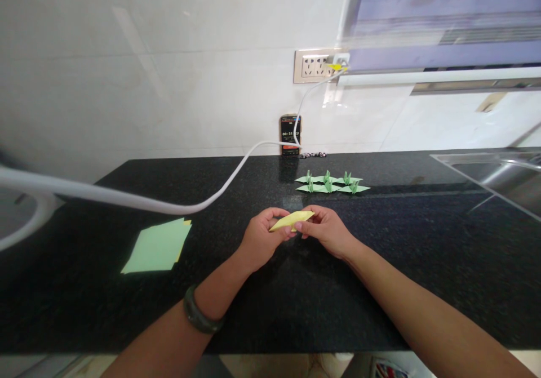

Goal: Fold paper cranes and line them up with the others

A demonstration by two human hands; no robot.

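Between my two hands is a folded piece of yellow paper (pixel 292 219), a long diamond shape held a little above the dark counter. My left hand (pixel 262 238) pinches its left end, thumb in front and fingers behind. The right end sits in the closed fingers of my right hand (pixel 328 229), whose thumb presses near the lower middle edge. Just beyond them, several folded green paper cranes (pixel 328 185) stand in two rows with their wings touching or overlapping. A stack of green and yellow paper sheets (pixel 157 247) lies to the left.
A phone (pixel 290 136) showing a timer leans on the tiled wall, with a small beaded item (pixel 313 155) beside it. A white cable (pixel 198 204) sweeps across the left side, near the camera. The wall socket (pixel 315 66) is above; a metal sink (pixel 507 175) lies right.
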